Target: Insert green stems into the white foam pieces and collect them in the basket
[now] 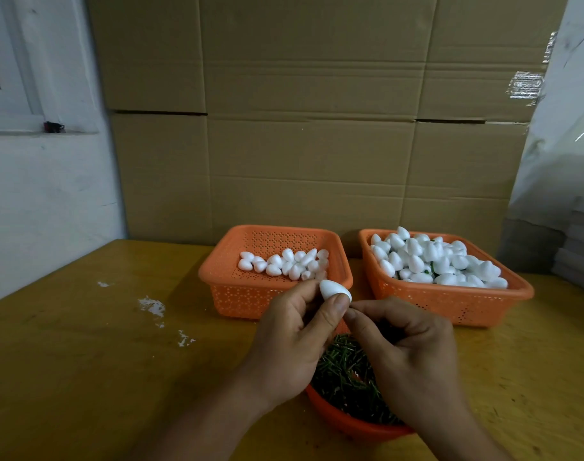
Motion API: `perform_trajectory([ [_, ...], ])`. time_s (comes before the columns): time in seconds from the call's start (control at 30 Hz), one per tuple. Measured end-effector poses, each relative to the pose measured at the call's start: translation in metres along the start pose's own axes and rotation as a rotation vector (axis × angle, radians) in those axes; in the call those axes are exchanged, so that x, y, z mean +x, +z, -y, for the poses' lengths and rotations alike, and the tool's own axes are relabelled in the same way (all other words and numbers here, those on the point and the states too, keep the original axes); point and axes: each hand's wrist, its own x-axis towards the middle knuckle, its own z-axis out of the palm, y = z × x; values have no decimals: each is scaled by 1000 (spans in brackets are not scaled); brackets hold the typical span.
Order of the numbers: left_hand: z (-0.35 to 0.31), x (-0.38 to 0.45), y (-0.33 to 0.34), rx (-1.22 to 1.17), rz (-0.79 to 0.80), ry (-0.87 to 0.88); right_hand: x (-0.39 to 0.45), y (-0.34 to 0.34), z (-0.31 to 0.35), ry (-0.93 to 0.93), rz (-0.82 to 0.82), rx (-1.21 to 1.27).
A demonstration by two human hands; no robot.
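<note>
Pinched in my left hand (294, 331), between thumb and curled fingers, is one white foam piece (333, 290), pointed end up and away from me, held just in front of the left basket (237, 287). That grip is clamped on the foam; the thumb lies across its near side and covers the lower end. My right hand (413, 354) has its thumb and forefinger drawn together right at the left thumb tip, as if pinching a stem, but I cannot see a stem between them, so I cannot tell whether that grip holds one or is merely closed. Both hands hover above the bowl (347, 424) of green stems (343, 371) at the near edge of the worktop (84, 361). I judge the step in hand to be seating a stem in the blunt end of the foam. To do it well I would keep the foam steady, line the stem up with its long axis, and push straight with light pressure, since foam dents and a thin stem bends if it goes in askew. Further right, the right basket (450, 301) is heaped with foam pieces, green showing among them, so I take it as where finished ones go; the left basket holds fewer, plain ones.
</note>
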Motion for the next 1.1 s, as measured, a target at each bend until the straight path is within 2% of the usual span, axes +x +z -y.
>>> perform_trajectory([
  [0.3, 1, -1, 2, 48, -14, 35, 1, -1, 4, 38, 42, 66],
  [0.57, 2, -3, 4, 71, -31, 65, 0, 1, 3, 114, 13, 85],
  [0.77, 1, -2, 4, 36, -14, 16, 4, 0, -1, 126, 19, 102],
  [0.93, 2, -3, 5, 74, -43, -2, 33, -20, -18, 250, -129, 87],
  [1.1, 3, -6, 8, 167, -59, 32, 82, -60, -64, 364, -350, -193],
])
